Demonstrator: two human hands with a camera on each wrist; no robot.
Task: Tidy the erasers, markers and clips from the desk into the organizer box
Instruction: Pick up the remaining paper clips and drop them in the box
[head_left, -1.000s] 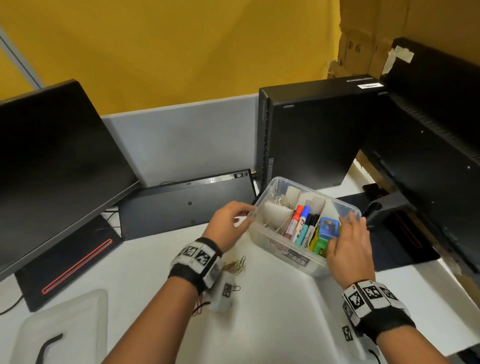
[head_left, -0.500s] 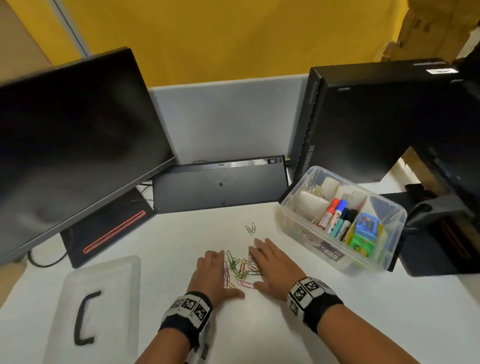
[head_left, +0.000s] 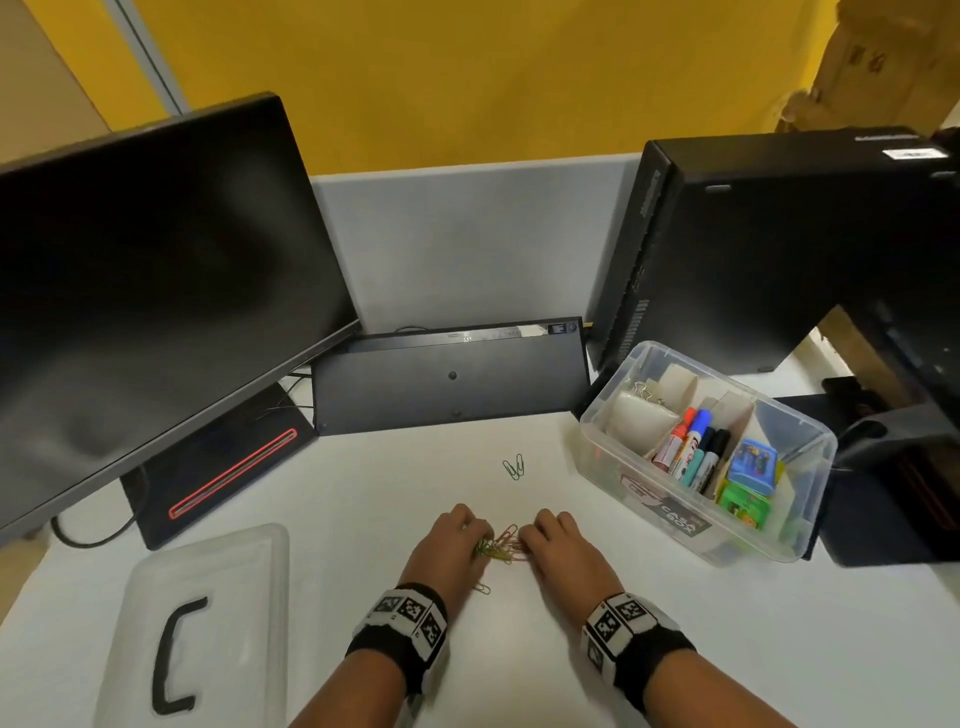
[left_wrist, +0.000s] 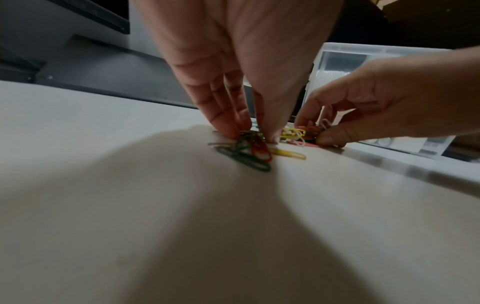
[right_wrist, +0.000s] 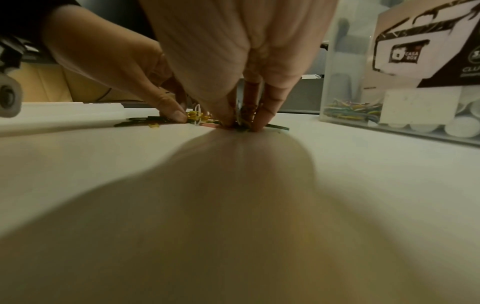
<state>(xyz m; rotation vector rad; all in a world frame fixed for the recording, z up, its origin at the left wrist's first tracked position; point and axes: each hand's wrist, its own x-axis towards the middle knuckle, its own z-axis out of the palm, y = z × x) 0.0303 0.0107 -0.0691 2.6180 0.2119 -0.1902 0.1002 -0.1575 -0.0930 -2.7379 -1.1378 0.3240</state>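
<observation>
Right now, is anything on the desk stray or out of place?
Yes: two paper clips lie alone beyond the pile of clips both hands are gathering, and one clip sits near the left wrist.

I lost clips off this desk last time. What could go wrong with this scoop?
Both the left hand and right hand pinch at one loose paper clip pile, so some may slip out when lifted. A stray clip near the left wrist and two clips lying apart could be missed. The organizer box sits to the right, so clips could drop on the way.
</observation>
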